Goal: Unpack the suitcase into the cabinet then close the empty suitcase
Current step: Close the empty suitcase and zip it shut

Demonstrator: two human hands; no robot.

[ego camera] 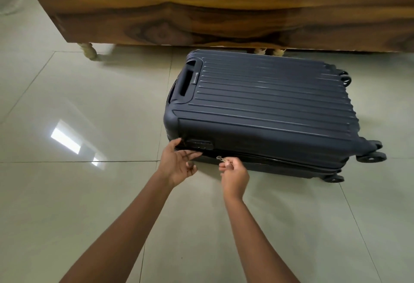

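A dark blue ribbed hard-shell suitcase (pixel 264 103) lies flat and closed on the tiled floor, wheels to the right, handle to the left. Its combination lock (pixel 200 144) sits on the near side wall. My right hand (pixel 234 176) pinches a small metal zipper pull (pixel 220 158) on the near zipper line, just right of the lock. My left hand (pixel 179 163) is open with relaxed fingers, thumb touching the suitcase's near left corner beside the lock. Behind the suitcase stands the wooden cabinet (pixel 224 9), its front shut in this view.
The cabinet stands on short pale turned legs (pixel 89 51), with a gap under it. Glossy beige floor tiles (pixel 78 126) spread to the left and in front of the suitcase. The suitcase's wheels (pixel 370 157) stick out at the right.
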